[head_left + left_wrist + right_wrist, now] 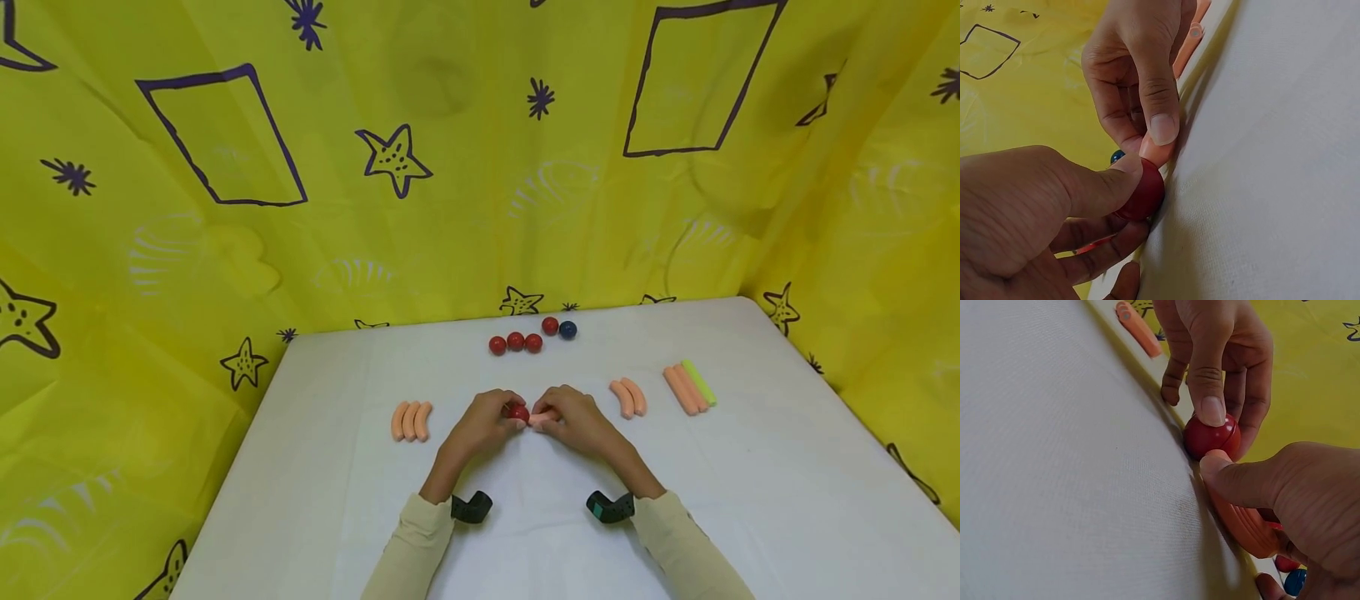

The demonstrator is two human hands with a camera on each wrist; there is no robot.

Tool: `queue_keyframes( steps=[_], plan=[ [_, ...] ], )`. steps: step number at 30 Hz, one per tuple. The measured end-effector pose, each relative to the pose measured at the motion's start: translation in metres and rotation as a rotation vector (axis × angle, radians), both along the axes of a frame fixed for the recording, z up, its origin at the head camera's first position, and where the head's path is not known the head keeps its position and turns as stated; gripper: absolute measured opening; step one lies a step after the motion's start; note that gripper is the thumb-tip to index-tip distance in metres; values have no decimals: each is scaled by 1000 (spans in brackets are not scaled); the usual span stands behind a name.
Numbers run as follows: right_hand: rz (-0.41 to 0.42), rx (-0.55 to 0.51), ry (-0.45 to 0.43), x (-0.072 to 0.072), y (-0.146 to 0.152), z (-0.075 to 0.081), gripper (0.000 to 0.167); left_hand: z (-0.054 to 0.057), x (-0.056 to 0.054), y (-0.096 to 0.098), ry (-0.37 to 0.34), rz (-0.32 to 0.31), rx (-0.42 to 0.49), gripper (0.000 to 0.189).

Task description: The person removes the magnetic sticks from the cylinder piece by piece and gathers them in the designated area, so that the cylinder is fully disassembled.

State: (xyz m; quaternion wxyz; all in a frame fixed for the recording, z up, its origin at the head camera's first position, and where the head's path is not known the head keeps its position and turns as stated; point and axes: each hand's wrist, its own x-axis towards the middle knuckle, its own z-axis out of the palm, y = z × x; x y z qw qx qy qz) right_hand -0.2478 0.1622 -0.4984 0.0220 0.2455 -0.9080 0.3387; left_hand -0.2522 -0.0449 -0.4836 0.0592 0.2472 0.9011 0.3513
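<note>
Near the middle of the white table my left hand (483, 423) pinches a glossy red ball (1211, 439) between thumb and fingers. A fine seam runs around the ball in the right wrist view. My right hand (576, 418) grips a curved, orange sausage-shaped piece (1242, 526), its thumb laid over the near end. That end of the piece (1155, 150) meets the side of the ball in the left wrist view. The hands face each other, fingertips close together, low over the cloth. Fingers partly hide both objects.
Behind the hands lie several red balls (515, 342) and a dark blue ball (567, 330). Three curved orange pieces (410, 422) sit left; two more (627, 398) lie right, beside straight orange sticks (681, 392) and a green stick (699, 382). A yellow patterned curtain (465, 242) borders the table.
</note>
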Motion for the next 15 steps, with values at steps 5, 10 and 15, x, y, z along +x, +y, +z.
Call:
queue_keyframes(
  steps=[5, 10, 15],
  plan=[
    [3, -8, 16, -1, 0, 0, 8, 0, -1, -2, 63, 20, -50, 27],
    [22, -27, 4, 0, 0, 0, 7, -3, -5, -10, 105, 139, -81, 27],
    [5, -15, -10, 2, 1, -1, 9, -3, -6, -14, 89, 153, -65, 29]
  ],
)
